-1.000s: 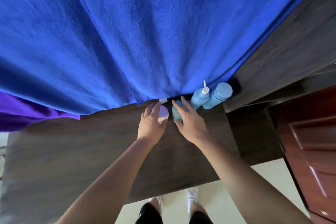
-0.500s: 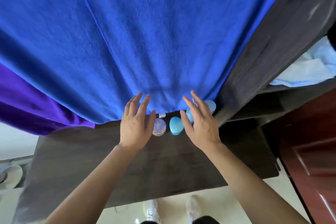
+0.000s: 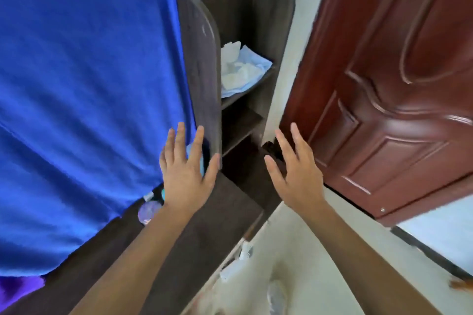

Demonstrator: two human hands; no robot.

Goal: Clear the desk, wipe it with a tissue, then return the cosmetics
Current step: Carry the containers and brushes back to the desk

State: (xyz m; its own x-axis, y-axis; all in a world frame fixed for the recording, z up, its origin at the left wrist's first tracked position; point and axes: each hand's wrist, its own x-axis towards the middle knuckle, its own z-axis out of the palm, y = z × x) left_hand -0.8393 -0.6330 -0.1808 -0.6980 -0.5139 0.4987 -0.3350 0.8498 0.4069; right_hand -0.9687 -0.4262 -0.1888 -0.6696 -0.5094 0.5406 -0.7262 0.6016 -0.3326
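My left hand is raised flat with fingers spread above the dark wood desk, holding nothing. It covers most of the light blue cosmetic containers at the desk's back right. A round clear-lidded compact sits on the desk by my left wrist, with a small white cap just behind it. My right hand is open too, fingers spread, lifted beyond the desk's right end in front of the side shelf. White tissues lie crumpled on a pale blue pack on an upper shelf.
A large blue cloth hangs behind the desk, with purple fabric at its lower left. The dark shelf unit stands at the desk's right end. A reddish-brown door is further right. Pale floor lies below.
The view has swung right, bringing the shelf and door into sight. Both hands have left the compacts and lifted with fingers spread; my right hand moved off the desk toward the shelf.
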